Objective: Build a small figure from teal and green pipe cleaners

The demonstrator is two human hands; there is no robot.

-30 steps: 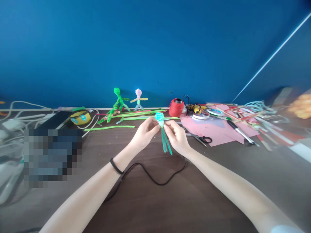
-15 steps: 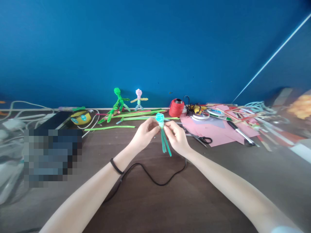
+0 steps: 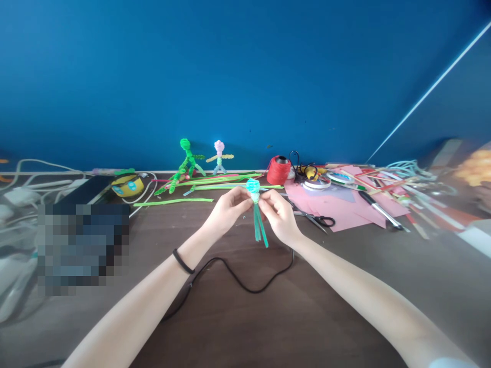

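Note:
Between my two hands hangs a pipe cleaner figure [image 3: 253,187], with a coiled turquoise head, a pale green wrapped neck and teal strands dangling below. My left hand [image 3: 232,206] pinches the neck from the left, its fingers closed. From the other side my right hand [image 3: 279,213] also pinches it just under the head. The fingertips cover part of the neck. Behind my hands a green pipe cleaner figure [image 3: 186,153] and a smaller pink one [image 3: 219,149] stand against the wall. Loose green pipe cleaners [image 3: 176,202] lie on the table beyond my left hand.
A red thread spool [image 3: 279,170], scissors [image 3: 322,221], pink paper [image 3: 337,209] and a pen [image 3: 379,209] lie to the right. A black cord [image 3: 245,289] crosses the table [image 3: 230,332] beneath my hands. White cables [image 3: 26,194] and a yellow tape roll [image 3: 128,186] sit left.
The dangling teal strands have swung slightly to the left. Both hands keep their pinch on the figure in nearly the same place.

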